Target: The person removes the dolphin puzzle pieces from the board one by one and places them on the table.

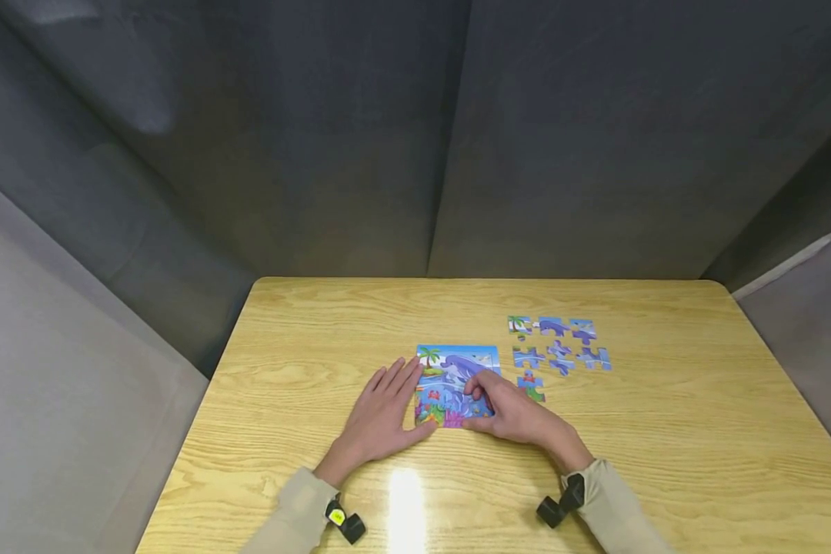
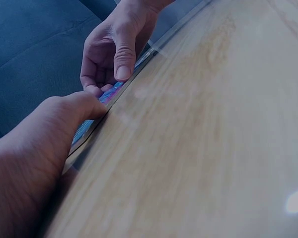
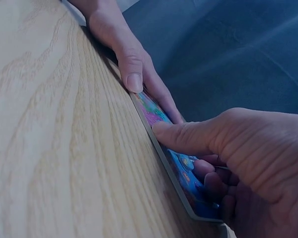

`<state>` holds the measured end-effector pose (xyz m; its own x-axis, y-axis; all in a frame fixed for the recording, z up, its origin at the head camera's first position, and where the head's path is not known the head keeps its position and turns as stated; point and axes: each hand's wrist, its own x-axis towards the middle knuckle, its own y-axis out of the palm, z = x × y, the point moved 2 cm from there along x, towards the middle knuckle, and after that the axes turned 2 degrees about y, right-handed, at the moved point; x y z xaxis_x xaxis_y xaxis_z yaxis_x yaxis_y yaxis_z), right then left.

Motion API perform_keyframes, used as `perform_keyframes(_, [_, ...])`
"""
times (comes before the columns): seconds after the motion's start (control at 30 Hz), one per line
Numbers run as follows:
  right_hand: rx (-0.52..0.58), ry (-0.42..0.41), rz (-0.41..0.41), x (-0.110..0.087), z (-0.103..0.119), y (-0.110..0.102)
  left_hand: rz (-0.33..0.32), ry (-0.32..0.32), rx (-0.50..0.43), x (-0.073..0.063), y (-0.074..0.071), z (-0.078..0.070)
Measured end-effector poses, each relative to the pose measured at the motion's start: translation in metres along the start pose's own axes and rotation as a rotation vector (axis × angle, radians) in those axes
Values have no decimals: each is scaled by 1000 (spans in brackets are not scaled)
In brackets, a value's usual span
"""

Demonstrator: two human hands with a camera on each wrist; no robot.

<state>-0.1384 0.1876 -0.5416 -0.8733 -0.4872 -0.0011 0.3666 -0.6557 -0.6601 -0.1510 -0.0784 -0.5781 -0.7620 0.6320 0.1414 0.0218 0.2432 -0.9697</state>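
A dolphin picture puzzle board lies flat on the table, showing a palm tree, sea and coral. My left hand rests along its left side, fingers straight, with the thumb at the near-left corner. Over the board's right part is my right hand, its fingers curled down onto the picture. In the right wrist view its thumb presses the board's near edge. Whether a puzzle piece is under those fingertips is hidden. From the left wrist view, both thumbs meet the near edge, and only a sliver of the picture shows.
Several loose puzzle pieces lie in rows right of the board, among them a palm tree piece, a dolphin piece and a crab piece. The wooden table ends at a dark curtain behind.
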Motion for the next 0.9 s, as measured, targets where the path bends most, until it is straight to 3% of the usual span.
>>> perform_keyframes(0.4, [-5, -24, -19, -1, 6, -1, 15, -6, 16, 1, 0, 0])
perform_keyframes(0.9, [-146, -19, -7, -2, 16, -2, -6, 5, -6, 1, 1, 0])
